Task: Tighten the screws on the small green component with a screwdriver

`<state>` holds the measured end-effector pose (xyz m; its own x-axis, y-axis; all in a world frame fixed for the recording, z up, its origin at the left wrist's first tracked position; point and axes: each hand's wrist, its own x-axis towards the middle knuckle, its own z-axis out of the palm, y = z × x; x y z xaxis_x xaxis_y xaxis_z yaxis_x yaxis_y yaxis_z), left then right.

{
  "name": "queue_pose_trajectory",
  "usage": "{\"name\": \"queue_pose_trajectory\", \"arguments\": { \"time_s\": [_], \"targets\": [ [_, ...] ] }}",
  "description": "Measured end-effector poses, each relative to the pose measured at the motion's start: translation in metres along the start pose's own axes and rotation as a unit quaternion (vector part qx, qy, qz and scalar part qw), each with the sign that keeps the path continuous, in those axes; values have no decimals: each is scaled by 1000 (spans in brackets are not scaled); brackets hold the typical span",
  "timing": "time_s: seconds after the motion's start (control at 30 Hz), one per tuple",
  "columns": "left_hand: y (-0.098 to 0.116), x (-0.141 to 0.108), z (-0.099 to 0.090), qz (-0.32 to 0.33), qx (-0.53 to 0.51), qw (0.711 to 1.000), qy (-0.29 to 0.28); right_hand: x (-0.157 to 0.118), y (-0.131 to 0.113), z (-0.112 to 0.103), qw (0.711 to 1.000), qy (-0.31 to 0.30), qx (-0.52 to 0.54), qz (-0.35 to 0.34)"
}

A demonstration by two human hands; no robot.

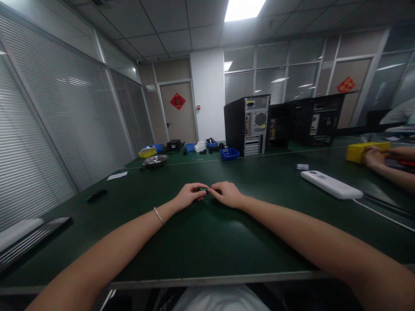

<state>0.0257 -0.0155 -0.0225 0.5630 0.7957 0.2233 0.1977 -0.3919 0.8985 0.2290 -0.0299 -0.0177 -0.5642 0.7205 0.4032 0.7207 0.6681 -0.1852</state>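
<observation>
My left hand [189, 195], with a bracelet on its wrist, pinches a small green and dark piece [203, 189] between thumb and fingers. What kind of piece it is cannot be made out at this size. From the other side my right hand [228, 194] meets it, its thumb and forefinger closed together at the piece's right end. The fingers hide most of the piece. Both hands are just over the green tabletop [201, 242], near its middle.
Blue tray [229, 154], metal bowl [155, 161] and computer tower [248, 125] stand farther back. A white power strip [330, 184] with a cable lies to the right. At far right another person's hands hold a yellow box [355, 153]. A dark tool [97, 196] lies left.
</observation>
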Motion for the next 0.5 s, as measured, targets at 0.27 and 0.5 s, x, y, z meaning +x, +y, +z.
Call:
{"name": "queue_pose_trajectory", "arguments": {
  "time_s": [0.27,0.5],
  "targets": [
    [-1,0,0,0,-6,1000,4,-1,-3,-1,1000,-4,-6,-12],
    [0,-1,0,0,-9,1000,5,0,0,0,1000,-5,-4,-9]
  ]
}}
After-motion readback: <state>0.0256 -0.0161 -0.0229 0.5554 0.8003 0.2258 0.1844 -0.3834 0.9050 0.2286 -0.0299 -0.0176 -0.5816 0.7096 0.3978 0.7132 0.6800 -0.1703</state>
